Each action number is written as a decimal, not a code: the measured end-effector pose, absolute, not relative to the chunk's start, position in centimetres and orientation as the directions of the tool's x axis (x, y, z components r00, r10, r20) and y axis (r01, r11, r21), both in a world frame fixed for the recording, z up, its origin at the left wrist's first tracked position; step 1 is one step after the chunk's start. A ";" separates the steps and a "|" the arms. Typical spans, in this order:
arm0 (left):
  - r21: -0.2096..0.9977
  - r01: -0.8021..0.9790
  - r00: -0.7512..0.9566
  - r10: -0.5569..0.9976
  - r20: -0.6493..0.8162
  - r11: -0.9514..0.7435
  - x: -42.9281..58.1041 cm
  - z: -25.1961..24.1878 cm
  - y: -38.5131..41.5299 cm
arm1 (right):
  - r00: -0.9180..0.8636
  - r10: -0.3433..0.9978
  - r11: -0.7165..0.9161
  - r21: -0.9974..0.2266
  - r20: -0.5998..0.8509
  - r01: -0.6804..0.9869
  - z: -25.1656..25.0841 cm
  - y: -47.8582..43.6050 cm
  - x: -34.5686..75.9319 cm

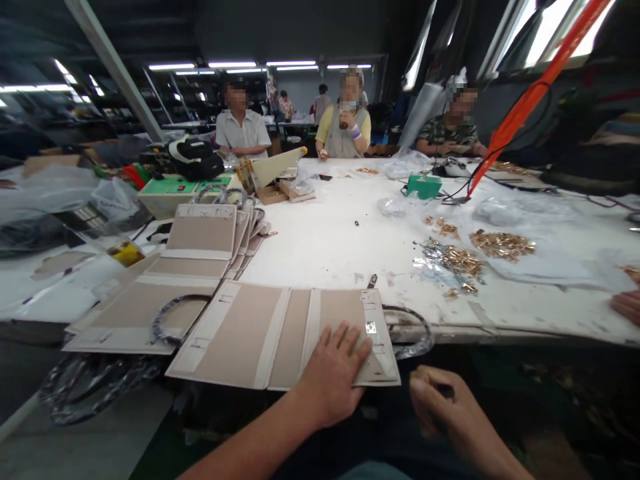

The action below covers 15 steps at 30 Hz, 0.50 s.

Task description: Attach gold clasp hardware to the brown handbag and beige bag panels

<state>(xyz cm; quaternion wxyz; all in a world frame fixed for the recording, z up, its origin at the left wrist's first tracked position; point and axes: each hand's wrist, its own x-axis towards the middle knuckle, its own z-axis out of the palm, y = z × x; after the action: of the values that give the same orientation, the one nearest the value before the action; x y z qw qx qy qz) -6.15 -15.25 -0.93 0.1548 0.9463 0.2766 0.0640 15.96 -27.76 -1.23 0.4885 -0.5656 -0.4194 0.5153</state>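
Note:
My left hand (334,372) lies flat with fingers spread on the near right part of an unfolded beige bag panel (260,333), close to a small metal clasp (371,327). The panel hangs over the front edge of the white table (325,240), with a dark handle loop (417,333) at its right end. My right hand (447,403) hovers below the table edge, off the panel, fingers curled in; whether it holds anything is unclear through blur.
A stack of similar beige panels (195,257) lies to the left. Piles of gold metal fittings (501,244) sit on plastic at right. Three people sit at the far side. Another person's fingers (627,303) show at the right edge. An orange pole (525,100) slants overhead.

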 end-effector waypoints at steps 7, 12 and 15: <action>0.996 -0.085 0.490 0.872 0.022 0.023 -12.3 9.1 -15.5 | 0.182 0.982 0.035 -0.996 0.049 0.076 5.1 -25.0 14.5; 0.805 -0.492 0.451 0.888 -0.090 0.331 -16.4 12.6 -18.7 | 0.101 0.852 0.494 -0.852 0.514 0.171 12.3 -21.3 10.5; 0.779 -0.535 0.497 0.868 -0.022 0.326 -17.8 13.0 -20.5 | 0.153 0.863 0.472 -0.876 0.482 0.098 14.2 -21.4 9.3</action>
<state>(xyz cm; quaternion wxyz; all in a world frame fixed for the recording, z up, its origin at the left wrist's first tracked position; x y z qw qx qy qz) -17.85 -20.53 13.03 0.7825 0.3688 0.2254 0.4481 9.29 -21.43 14.18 0.6350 -0.4162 -0.5770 0.3011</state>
